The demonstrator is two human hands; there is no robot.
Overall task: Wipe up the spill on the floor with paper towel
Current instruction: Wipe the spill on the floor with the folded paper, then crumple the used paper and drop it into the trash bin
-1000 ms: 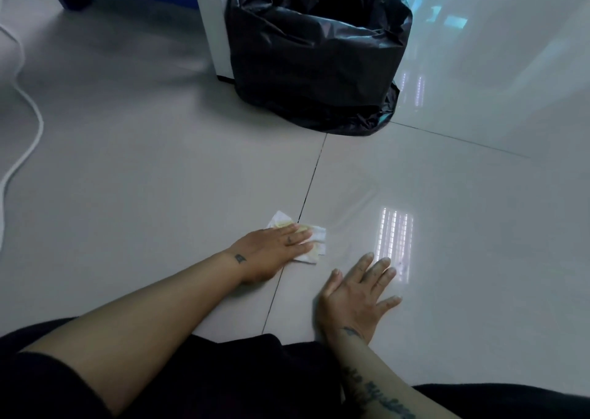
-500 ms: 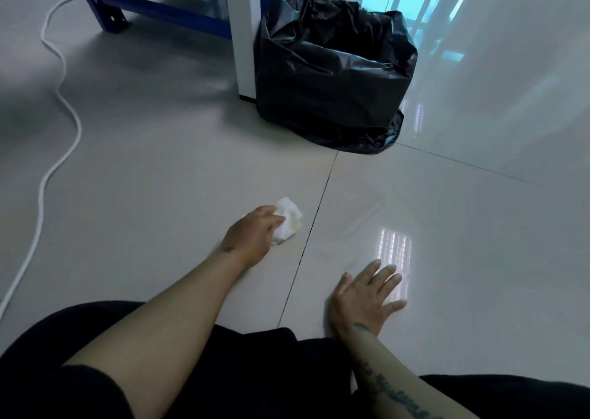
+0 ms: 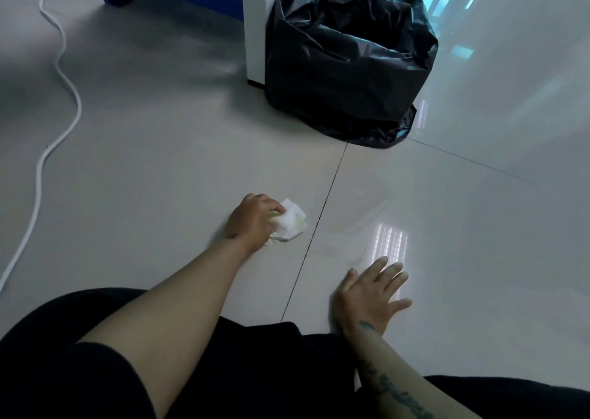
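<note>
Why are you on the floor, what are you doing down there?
A person is kneeling on the tiled floor, cleaning up a spill. Their left hand is bunched around a crumpled paper towel with yellowish stains, just left of the tile seam. Their right hand is flat on the floor, fingers spread, propping them up. Faint wet streaks show on the shiny tile near it. A black bin bag stands close by.

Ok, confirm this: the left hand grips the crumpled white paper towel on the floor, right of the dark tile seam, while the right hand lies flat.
Wrong on one point. In the head view the crumpled white paper towel sits left of the dark tile seam, not right. The left hand does grip it, and the right hand lies flat on the floor.
</note>
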